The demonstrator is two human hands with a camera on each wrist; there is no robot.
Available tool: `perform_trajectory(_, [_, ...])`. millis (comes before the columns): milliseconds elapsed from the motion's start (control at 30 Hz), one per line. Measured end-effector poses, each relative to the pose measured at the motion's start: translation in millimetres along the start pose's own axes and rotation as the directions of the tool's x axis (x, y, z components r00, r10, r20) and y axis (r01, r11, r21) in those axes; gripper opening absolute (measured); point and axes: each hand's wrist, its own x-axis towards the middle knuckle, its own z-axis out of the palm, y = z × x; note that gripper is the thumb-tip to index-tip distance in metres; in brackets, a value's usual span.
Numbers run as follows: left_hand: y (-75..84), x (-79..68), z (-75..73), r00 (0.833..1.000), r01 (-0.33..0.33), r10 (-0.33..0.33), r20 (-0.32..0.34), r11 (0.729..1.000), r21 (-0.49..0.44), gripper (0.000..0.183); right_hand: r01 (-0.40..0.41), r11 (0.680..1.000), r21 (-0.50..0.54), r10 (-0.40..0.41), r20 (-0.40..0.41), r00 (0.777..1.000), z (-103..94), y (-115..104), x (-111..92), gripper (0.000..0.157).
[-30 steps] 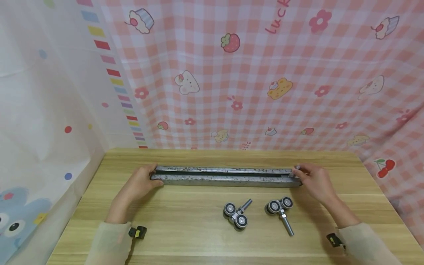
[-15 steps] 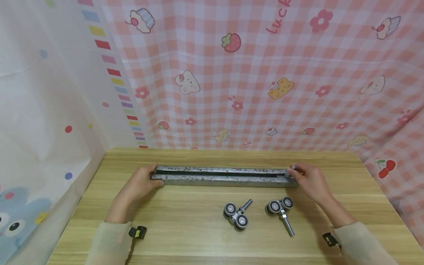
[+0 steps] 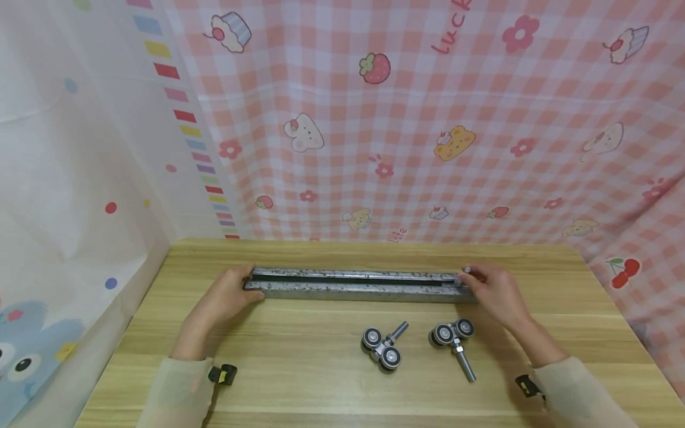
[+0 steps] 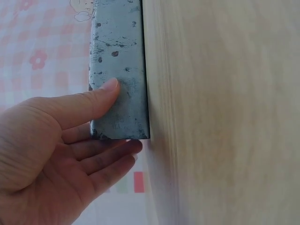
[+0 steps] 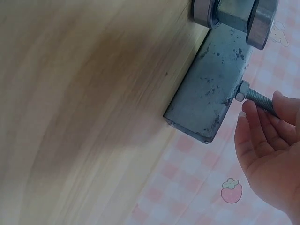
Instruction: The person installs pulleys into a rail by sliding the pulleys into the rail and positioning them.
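A scuffed grey metal rail (image 3: 348, 291) with a slot along its top lies across the table. My left hand (image 3: 227, 291) grips its left end; in the left wrist view the thumb presses the side wall and the fingers reach round behind and past the end. Near the rail's right end my right hand (image 3: 497, 294) pinches a threaded bolt (image 5: 260, 99) between thumb and fingers. A hex nut (image 5: 242, 91) on that bolt sits right at the slot. Whatever is on the bolt's lower end is hidden inside the rail.
Two roller trolleys with bolts lie in front of the rail: one (image 3: 390, 358) near the middle, another (image 3: 443, 334) to its right. The wooden table (image 3: 299, 380) ends at a pink checked cloth (image 3: 342, 178) behind and a white cloth (image 3: 80, 178) at left.
My right hand has slid left along the rail with the bolt, away from the rail's right end. My left hand, the rail and both loose trolleys stay where they were.
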Motion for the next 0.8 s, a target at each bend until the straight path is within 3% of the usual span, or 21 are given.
perform_trajectory(367, [1.5, -0.2, -1.1, 1.000, -0.028, 0.029, -0.004, 0.999, 0.036, 0.068, 0.045, 0.999, 0.002, -0.045, -0.004, 0.999, 6.9, -5.1, 2.2, 0.005])
perform_trajectory(800, [2.0, 0.0, -1.1, 1.000, -0.016, 0.016, 0.002, 0.999, 0.036, 0.069, 0.030, 0.999, 0.016, -0.030, 0.017, 0.999, 15.5, -13.7, 5.9, 0.008])
